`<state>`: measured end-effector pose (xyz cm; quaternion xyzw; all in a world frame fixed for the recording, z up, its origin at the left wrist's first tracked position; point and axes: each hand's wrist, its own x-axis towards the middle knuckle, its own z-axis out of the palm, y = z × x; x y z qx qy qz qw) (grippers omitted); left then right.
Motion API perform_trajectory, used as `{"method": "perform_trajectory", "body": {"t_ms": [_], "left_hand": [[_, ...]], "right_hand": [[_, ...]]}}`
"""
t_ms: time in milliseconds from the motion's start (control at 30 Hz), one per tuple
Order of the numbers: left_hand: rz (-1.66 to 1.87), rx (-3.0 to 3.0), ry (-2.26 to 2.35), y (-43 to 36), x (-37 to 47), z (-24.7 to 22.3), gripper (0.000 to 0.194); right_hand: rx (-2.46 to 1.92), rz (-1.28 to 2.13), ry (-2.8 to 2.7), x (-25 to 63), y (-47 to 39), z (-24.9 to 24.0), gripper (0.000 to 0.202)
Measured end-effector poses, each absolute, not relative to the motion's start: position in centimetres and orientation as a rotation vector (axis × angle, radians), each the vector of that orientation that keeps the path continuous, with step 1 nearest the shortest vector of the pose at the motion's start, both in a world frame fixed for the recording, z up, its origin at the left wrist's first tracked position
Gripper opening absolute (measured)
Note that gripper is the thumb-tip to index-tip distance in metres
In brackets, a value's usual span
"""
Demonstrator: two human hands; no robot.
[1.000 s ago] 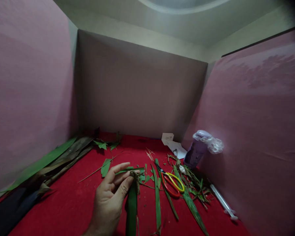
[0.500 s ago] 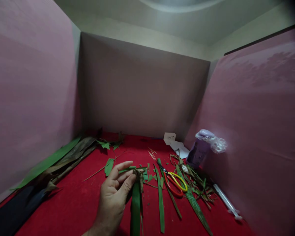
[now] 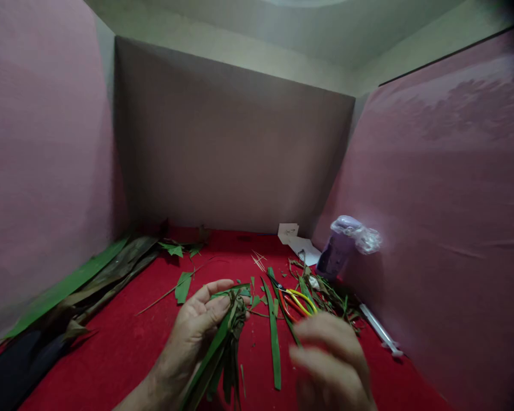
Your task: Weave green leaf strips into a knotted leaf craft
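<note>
– Above the red cloth (image 3: pixel 124 348), what is the left hand (image 3: pixel 192 325) doing?

– It's pinching a bundle of leaf strips (image 3: pixel 231 334) between thumb and fingers, close to the crumpled, knotted-looking top. The loose ends are hanging down toward the lower edge of the view.

– And the right hand (image 3: pixel 336 362)?

– That's showing as a blur, its fingers bending, just in front of the scissors (image 3: pixel 302 297). I can't tell whether it's touching them or holding anything.

– How are the scissors lying?

– Their dark blades are pointing away from the person, and the red and yellow handles are disappearing partly behind the right hand.

– What's lying between the 2 hands?

– 1 narrow green strip (image 3: pixel 273 339), flat on the cloth. Small leaf scraps (image 3: pixel 256 301) are lying just beyond the bundle.

– And farther out?

– Thin sticks (image 3: pixel 259 261) are crossing each other, 2 white papers (image 3: pixel 305 250) are lying near a purple container (image 3: pixel 334 257), and a heap of plant pieces (image 3: pixel 340 301) is spreading in front of it. Long leaves (image 3: pixel 75 285) are lying along the left wall.
</note>
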<state>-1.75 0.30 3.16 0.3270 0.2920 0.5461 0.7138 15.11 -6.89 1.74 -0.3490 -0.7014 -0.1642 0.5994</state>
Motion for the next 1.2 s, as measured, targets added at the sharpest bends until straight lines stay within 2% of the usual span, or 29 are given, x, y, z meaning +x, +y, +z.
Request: {"method": "perform_trajectory", "body": {"t_ms": [133, 267, 333, 467, 600, 933, 1067, 1200], "left_hand": [[1.266, 0.84, 0.682, -0.3, -1.6, 3.3, 0.038], [1.331, 0.904, 0.743, -0.6, -1.4, 3.3, 0.037], [1.35, 0.918, 0.763, -0.6, -1.4, 3.3, 0.038], [1.364, 0.961, 0.783, -0.6, -1.3, 3.2, 0.036], [1.435, 1.025, 0.822, -0.9, -1.2, 2.9, 0.031], [1.277, 1.076, 0.759, -0.4, -1.9, 2.5, 0.018], [1.203, 1.307, 0.719, -0.1, -2.5, 2.8, 0.011], [1.201, 1.581, 0.761, 0.0, -2.8, 2.8, 0.014]], "right_hand": [[-0.882, -0.11, -1.697, 14.2, -4.3, 4.8, 0.03], [-0.995, -0.016, -1.849, 13.4, -3.3, 4.7, 0.034], [-1.031, 0.008, -1.844, 13.1, -3.0, 4.2, 0.029], [-1.026, 0.104, -1.846, 12.9, -2.4, 3.2, 0.009], [-0.943, 0.198, -1.792, 13.1, -1.9, 2.6, 0.006], [-0.697, 0.797, -1.445, 14.1, -0.9, 1.3, 0.006], [-0.567, 1.111, -1.274, 14.6, -0.5, 1.6, 0.007], [-0.545, 1.33, -1.154, 14.7, -0.4, 1.2, 0.012]]}}
